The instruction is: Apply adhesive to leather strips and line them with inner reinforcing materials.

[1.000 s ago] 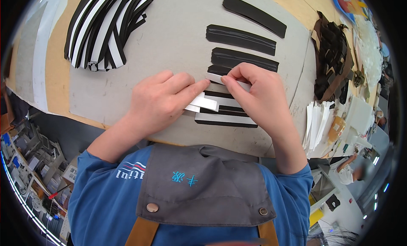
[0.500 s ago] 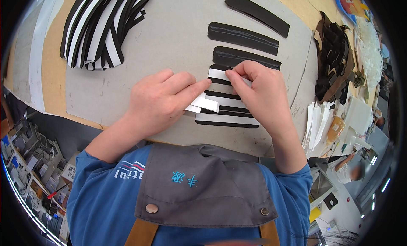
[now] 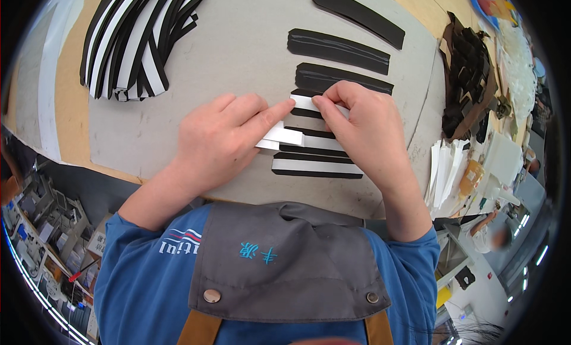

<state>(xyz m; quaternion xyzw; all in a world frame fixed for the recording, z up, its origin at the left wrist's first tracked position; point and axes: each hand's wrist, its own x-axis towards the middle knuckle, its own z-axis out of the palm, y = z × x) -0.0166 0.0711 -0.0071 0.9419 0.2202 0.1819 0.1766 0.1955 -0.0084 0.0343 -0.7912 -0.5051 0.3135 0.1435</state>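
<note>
My left hand [image 3: 223,134] has its fingers curled over loose white strips [image 3: 288,135], its index fingertip reaching the left end of another white strip [image 3: 304,101] on a black piece [image 3: 306,112]. My right hand [image 3: 363,128] pinches that strip between thumb and index finger. Below, black pieces with white bands [image 3: 315,165] lie crosswise, partly covered by the hands and loose strips. Above are several dark, slightly curved pieces [image 3: 338,51], some with glossy lines along them, on a grey board [image 3: 238,48].
A stack of black-and-white strips [image 3: 137,42] is at upper left. At right lie dark scraps [image 3: 464,71], white strips [image 3: 443,172], an amber object [image 3: 471,178] and a blue tray [image 3: 482,12]. A co-worker [image 3: 482,238] is at lower right; shelves [image 3: 47,232] are at lower left.
Both hands have moved slightly up the board. The pinched white strip has shifted upward and now lies more along the black piece's upper part.
</note>
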